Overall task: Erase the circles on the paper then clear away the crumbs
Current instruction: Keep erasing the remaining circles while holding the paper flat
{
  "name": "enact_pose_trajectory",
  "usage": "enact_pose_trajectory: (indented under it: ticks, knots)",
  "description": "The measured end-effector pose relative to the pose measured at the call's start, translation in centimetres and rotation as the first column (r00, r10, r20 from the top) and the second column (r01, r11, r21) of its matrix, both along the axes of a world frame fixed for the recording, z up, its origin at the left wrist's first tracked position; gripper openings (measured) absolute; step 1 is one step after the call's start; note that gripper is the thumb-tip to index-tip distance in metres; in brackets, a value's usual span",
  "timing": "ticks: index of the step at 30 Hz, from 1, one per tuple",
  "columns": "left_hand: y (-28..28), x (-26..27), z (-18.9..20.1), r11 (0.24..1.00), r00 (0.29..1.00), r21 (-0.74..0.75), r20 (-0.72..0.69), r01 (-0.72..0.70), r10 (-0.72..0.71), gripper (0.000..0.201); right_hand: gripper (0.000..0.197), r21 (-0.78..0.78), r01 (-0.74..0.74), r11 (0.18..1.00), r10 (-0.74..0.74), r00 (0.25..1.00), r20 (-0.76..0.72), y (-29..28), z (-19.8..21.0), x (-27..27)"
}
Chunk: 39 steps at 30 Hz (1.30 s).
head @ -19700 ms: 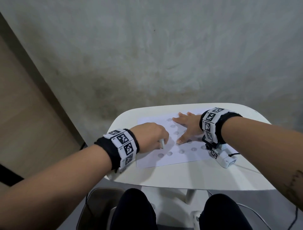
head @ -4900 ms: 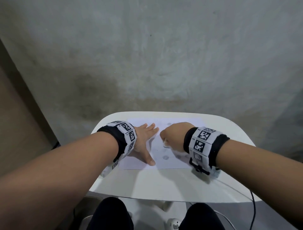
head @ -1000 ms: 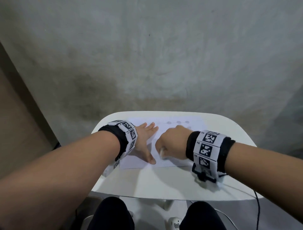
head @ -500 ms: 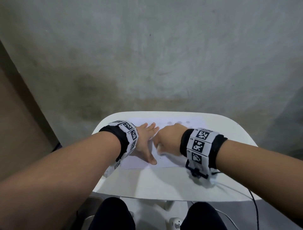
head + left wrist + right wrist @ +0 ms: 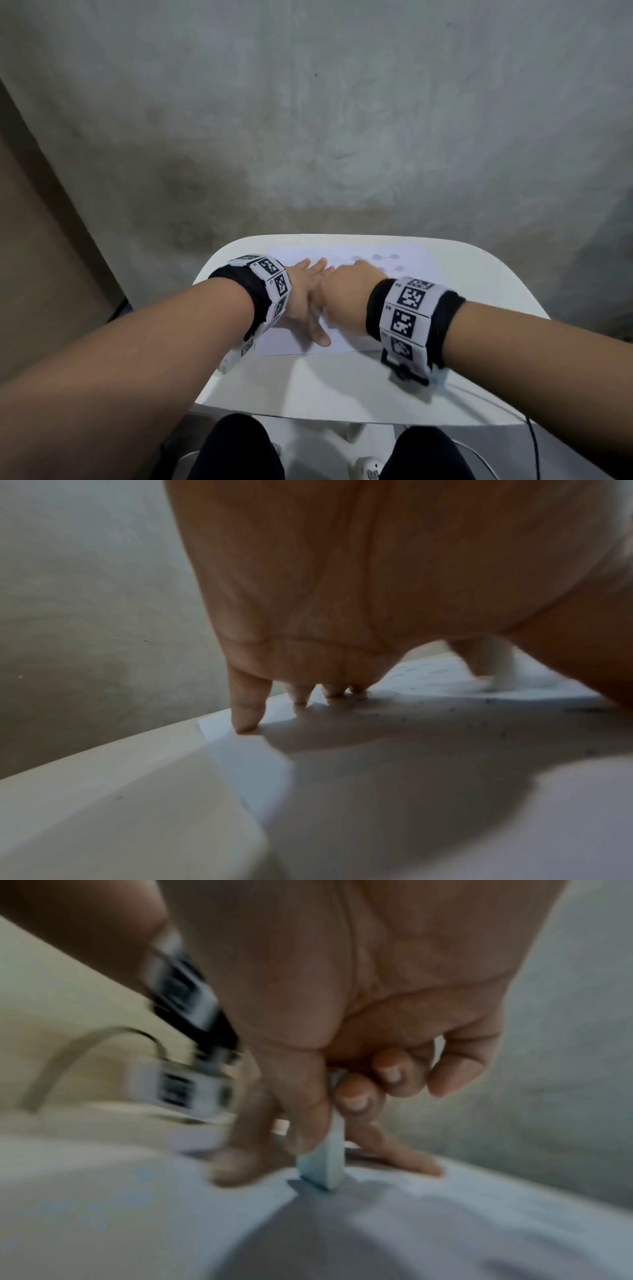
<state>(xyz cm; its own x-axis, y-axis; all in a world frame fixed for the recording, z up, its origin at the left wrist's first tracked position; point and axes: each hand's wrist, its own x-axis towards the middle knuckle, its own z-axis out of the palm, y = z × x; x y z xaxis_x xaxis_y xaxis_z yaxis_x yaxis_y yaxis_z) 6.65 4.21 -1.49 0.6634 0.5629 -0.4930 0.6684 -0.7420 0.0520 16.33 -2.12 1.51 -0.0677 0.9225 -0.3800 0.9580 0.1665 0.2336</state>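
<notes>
- My right hand (image 5: 342,1042) was clenched around the eraser (image 5: 325,1161), thumb and curled fingers pinching it high, so only its lower end stuck out below the grip.
- The eraser stood nearly upright, its bottom corner touching the paper (image 5: 342,346), right beside my left hand's thumb.
- It looked like a slim, pale, blue-white block with square edges; I judged it light and firm but slightly rubbery, so a hold close to the working end should keep it from bending or snapping.
- My left hand (image 5: 305,301) lay flat with the fingers (image 5: 246,704) spread and straight, the tips pressing the sheet onto the table (image 5: 342,387); it grasped nothing.
- The paper was thin and white, lying flat mid-table; I reckoned it light, floppy and easy to crease or tear, so pinning it close to the rubbing spot mattered.
- A few grey circles (image 5: 385,257) showed faintly along the far edge, beyond my right knuckles.
- Dark crumbs (image 5: 486,700) speckled the sheet under my left palm: tiny and loose, best brushed off, I thought, not picked.
</notes>
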Motion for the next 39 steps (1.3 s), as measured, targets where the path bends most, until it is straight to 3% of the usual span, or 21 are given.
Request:
enact_pose_trajectory:
  ticks: [2,5,10,13,16,19,23,26,29,31,34,37,39]
  knots:
    - [-0.1,0.1,0.2,1.0,1.0,0.001,0.002,0.018,-0.018,0.124,0.024,0.023,0.023,0.999,-0.02,0.992,-0.126,-0.6,-0.3,0.1]
    - [0.6,-0.3,-0.1,1.0,0.999,-0.014,-0.033,0.003,-0.003,0.13,0.012,0.086,0.215,0.973,-0.193,0.958,-0.213,1.0,-0.3,3.7]
    - [1.0,-0.9,0.4,0.999,0.993,0.004,-0.108,0.054,-0.053,0.131,0.014,0.042,0.48,0.876,-0.397,0.769,-0.5,3.0,0.2,8.3]
    - [1.4,-0.3,1.6,0.999,0.997,-0.008,-0.065,0.047,-0.047,0.119,0.007,-0.003,0.561,0.828,-0.474,0.697,-0.539,4.3,0.0,9.6]
    - [2.6,1.2,2.7,1.0,0.999,0.019,0.035,0.014,-0.015,0.115,0.017,0.034,0.536,0.844,-0.457,0.751,-0.477,5.8,-0.5,9.3]
    - [4.2,2.4,2.3,1.0,0.996,-0.002,0.09,-0.012,0.012,0.123,0.029,0.076,0.476,0.876,-0.419,0.829,-0.371,7.4,-0.5,8.5]
    - [4.8,2.7,0.5,1.0,1.0,0.011,0.004,0.006,-0.006,0.128,0.027,0.038,0.342,0.939,-0.336,0.936,-0.105,8.9,-0.8,8.2]
    - [4.7,2.6,-0.1,1.0,1.0,0.011,-0.018,0.009,-0.009,0.129,0.028,0.011,0.185,0.983,-0.185,0.981,0.061,9.0,-1.0,7.6]
    - [4.8,2.7,0.0,1.0,1.0,-0.021,0.011,-0.018,0.018,0.126,0.037,-0.019,0.013,1.0,-0.012,1.0,0.016,8.3,-2.2,5.8]
    - [4.9,2.8,0.0,1.0,1.0,-0.022,-0.001,-0.018,0.018,0.126,0.039,0.017,0.04,0.999,-0.038,0.997,-0.073,8.6,-2.0,5.9]
    - [4.8,2.8,0.2,1.0,0.999,-0.016,-0.046,0.001,-0.002,0.13,0.027,0.028,0.076,0.997,-0.077,0.996,0.037,9.5,-0.9,6.8]
    - [4.7,2.6,0.2,0.999,1.0,-0.032,0.0,-0.02,0.02,0.124,0.036,-0.058,-0.007,0.998,0.01,0.999,0.045,9.3,-1.4,5.2]
    - [4.7,2.6,0.3,0.999,1.0,-0.036,0.002,-0.012,0.012,0.124,0.025,-0.116,-0.027,0.993,0.035,0.997,0.068,9.4,-1.5,5.3]
